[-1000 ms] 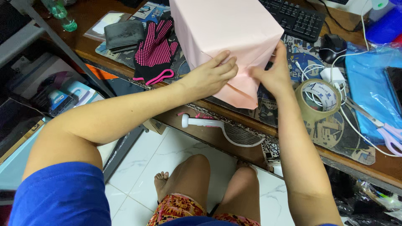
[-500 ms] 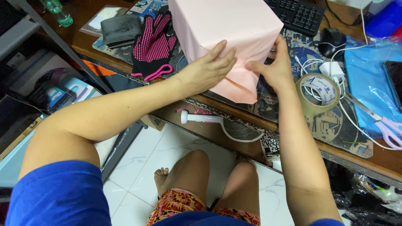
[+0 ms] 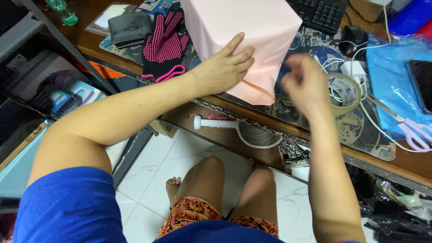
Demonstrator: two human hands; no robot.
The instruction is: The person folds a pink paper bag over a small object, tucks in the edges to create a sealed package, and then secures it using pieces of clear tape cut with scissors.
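One box wrapped in pale pink paper is shown standing at the near edge of a cluttered wooden desk. The left hand is laid flat on its near face, fingers extended and nothing grasped. The right hand is seen blurred, just right of the box; its degree of opening cannot be told. A roll of clear tape lies beside it, scissors further right, and black-and-pink gloves left of the box.

wrapped box: matt pink paper, smooth, creased at the folds
gloves: black knit cloth, pink rubbery dots
tape roll: glossy clear plastic
table: brown wood
floor: glossy white marbled tile
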